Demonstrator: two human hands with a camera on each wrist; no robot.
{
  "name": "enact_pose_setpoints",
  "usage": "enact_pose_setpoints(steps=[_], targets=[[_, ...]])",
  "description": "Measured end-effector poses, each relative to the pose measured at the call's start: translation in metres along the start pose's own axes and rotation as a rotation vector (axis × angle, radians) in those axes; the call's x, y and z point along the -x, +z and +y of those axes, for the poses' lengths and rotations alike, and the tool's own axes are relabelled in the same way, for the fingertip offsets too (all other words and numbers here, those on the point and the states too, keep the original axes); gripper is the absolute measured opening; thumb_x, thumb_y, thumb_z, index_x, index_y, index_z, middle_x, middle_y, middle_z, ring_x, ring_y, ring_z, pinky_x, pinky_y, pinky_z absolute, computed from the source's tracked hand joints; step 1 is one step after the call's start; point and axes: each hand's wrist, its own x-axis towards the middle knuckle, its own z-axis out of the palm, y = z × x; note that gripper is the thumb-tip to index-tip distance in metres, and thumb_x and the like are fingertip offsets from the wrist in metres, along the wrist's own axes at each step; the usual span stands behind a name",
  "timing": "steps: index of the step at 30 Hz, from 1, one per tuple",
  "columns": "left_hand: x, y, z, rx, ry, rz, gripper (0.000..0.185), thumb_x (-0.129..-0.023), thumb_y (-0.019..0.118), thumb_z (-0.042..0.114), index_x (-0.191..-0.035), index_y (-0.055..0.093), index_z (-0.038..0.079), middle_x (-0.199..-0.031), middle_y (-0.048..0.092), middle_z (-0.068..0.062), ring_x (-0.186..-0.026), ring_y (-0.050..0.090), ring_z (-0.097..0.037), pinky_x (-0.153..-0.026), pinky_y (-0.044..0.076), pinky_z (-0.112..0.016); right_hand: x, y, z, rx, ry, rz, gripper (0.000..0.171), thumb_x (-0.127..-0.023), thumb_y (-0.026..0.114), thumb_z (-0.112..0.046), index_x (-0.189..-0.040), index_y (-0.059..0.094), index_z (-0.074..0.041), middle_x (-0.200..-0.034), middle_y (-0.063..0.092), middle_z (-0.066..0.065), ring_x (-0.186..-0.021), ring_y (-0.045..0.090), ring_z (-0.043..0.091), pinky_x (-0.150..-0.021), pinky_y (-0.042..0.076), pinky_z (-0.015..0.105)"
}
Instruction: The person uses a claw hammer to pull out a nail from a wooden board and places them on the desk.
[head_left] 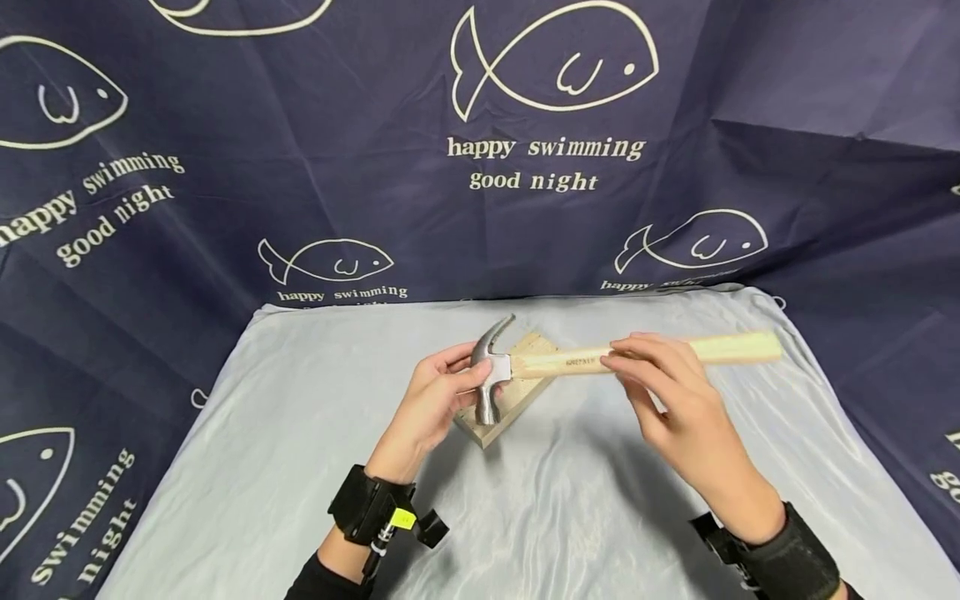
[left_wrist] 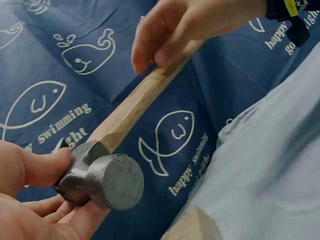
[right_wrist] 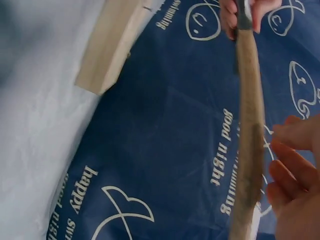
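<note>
A claw hammer (head_left: 555,362) with a pale wooden handle is held level above the table, its metal head to the left. My left hand (head_left: 423,400) pinches that head between thumb and fingers, claw pointing away and striking face toward me. In the left wrist view the round face of the hammer (left_wrist: 117,182) looks at the camera. Over the handle's middle hovers my right hand (head_left: 690,408), fingers loosely bent. The right wrist view has the fingers of the right hand (right_wrist: 295,175) beside the hammer handle (right_wrist: 250,90), with a gap between.
Beneath the hammer, a wooden block (head_left: 517,406) lies slantwise on the table, which is covered by a light grey-blue cloth (head_left: 300,417). Dark blue curtains (head_left: 375,167) printed with fish and lettering stand behind and at both sides. Each wrist wears a black strap with a camera.
</note>
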Motion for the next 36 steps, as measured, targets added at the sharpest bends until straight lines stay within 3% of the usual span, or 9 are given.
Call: enact_pose_setpoints(steps=[5, 11, 15, 18, 21, 25, 30, 33, 36], targets=[[0.003, -0.009, 0.006, 0.079, 0.059, 0.041, 0.041, -0.099, 0.060, -0.002, -0.138, 0.053, -0.008, -0.110, 0.073, -0.010, -0.090, 0.077, -0.021, -0.083, 0.063, -0.033, 0.001, 0.000, 0.001, -0.055, 0.037, 0.049, 0.019, -0.091, 0.066, -0.001, -0.106, 0.077, -0.004, -0.108, 0.073, 0.014, -0.106, 0.062, 0.029, -0.104, 0.043, 0.018], [0.009, -0.017, 0.010, 0.104, 0.094, 0.062, 0.041, -0.100, 0.058, -0.001, -0.140, 0.052, -0.007, -0.111, 0.074, -0.008, -0.094, 0.077, -0.021, -0.087, 0.062, -0.034, 0.018, 0.009, 0.005, -0.127, 0.325, -0.194, 0.034, -0.089, 0.079, -0.007, -0.120, 0.073, -0.019, -0.114, 0.072, -0.004, -0.102, 0.068, 0.010, -0.085, 0.052, 0.012], [0.009, -0.020, 0.010, 0.106, 0.108, 0.047, 0.038, -0.100, 0.059, 0.000, -0.137, 0.054, -0.007, -0.109, 0.072, -0.008, -0.096, 0.077, -0.023, -0.089, 0.062, -0.035, 0.019, 0.014, 0.010, -0.455, 0.656, -0.333, 0.058, -0.097, 0.072, -0.018, -0.149, 0.046, -0.026, -0.129, 0.065, 0.002, -0.111, 0.070, 0.013, -0.083, 0.062, 0.029], [0.007, -0.021, 0.010, 0.107, 0.111, 0.037, 0.038, -0.100, 0.059, 0.000, -0.137, 0.053, -0.007, -0.108, 0.073, -0.007, -0.095, 0.077, -0.022, -0.088, 0.062, -0.034, 0.015, 0.017, 0.014, -0.788, 0.795, -0.338, 0.069, -0.102, 0.063, -0.011, -0.158, 0.024, -0.025, -0.141, 0.054, 0.016, -0.119, 0.069, 0.024, -0.085, 0.063, 0.044], [0.007, -0.023, 0.009, 0.103, 0.109, 0.025, 0.040, -0.099, 0.058, -0.001, -0.139, 0.052, -0.007, -0.107, 0.074, -0.007, -0.091, 0.076, -0.019, -0.086, 0.063, -0.034, 0.009, 0.021, 0.013, -1.055, 0.786, -0.252, 0.063, -0.105, 0.052, -0.002, -0.159, 0.022, -0.017, -0.149, 0.046, 0.021, -0.127, 0.065, 0.032, -0.092, 0.059, 0.053], [0.010, -0.023, 0.010, 0.110, 0.096, 0.002, 0.038, -0.099, 0.057, -0.002, -0.136, 0.053, -0.007, -0.104, 0.075, -0.006, -0.087, 0.076, -0.018, -0.085, 0.063, -0.034, 0.001, 0.028, 0.008, -1.147, 0.695, -0.021, 0.040, -0.106, 0.048, 0.000, -0.145, 0.044, 0.000, -0.133, 0.061, 0.014, -0.114, 0.070, 0.023, -0.095, 0.057, 0.054], [0.014, -0.016, 0.010, 0.139, 0.058, -0.022, 0.037, -0.099, 0.057, -0.003, -0.136, 0.053, -0.008, -0.104, 0.075, -0.006, -0.089, 0.076, -0.019, -0.087, 0.062, -0.035, -0.010, 0.031, 0.000, -1.172, 0.599, 0.193, 0.023, -0.104, 0.047, 0.005, -0.126, 0.056, 0.007, -0.110, 0.067, 0.009, -0.100, 0.072, 0.019, -0.093, 0.058, 0.053], [0.014, -0.013, 0.010, 0.113, 0.044, -0.018, 0.040, -0.099, 0.058, -0.002, -0.138, 0.053, -0.007, -0.107, 0.075, -0.007, -0.091, 0.076, -0.019, -0.089, 0.062, -0.035, -0.020, 0.027, -0.003, -1.111, 0.585, 0.206, 0.022, -0.104, 0.049, 0.005, -0.124, 0.056, 0.010, -0.111, 0.067, 0.013, -0.103, 0.073, 0.023, -0.090, 0.060, 0.048], [0.015, -0.012, 0.009, 0.068, 0.025, -0.009, 0.040, -0.100, 0.058, 0.000, -0.138, 0.053, -0.009, -0.106, 0.075, -0.006, -0.090, 0.076, -0.018, -0.088, 0.062, -0.033, -0.029, 0.024, -0.007, -0.921, 0.633, 0.187, 0.022, -0.102, 0.058, -0.002, -0.122, 0.060, 0.008, -0.107, 0.069, 0.010, -0.097, 0.074, 0.016, -0.086, 0.062, 0.037]])
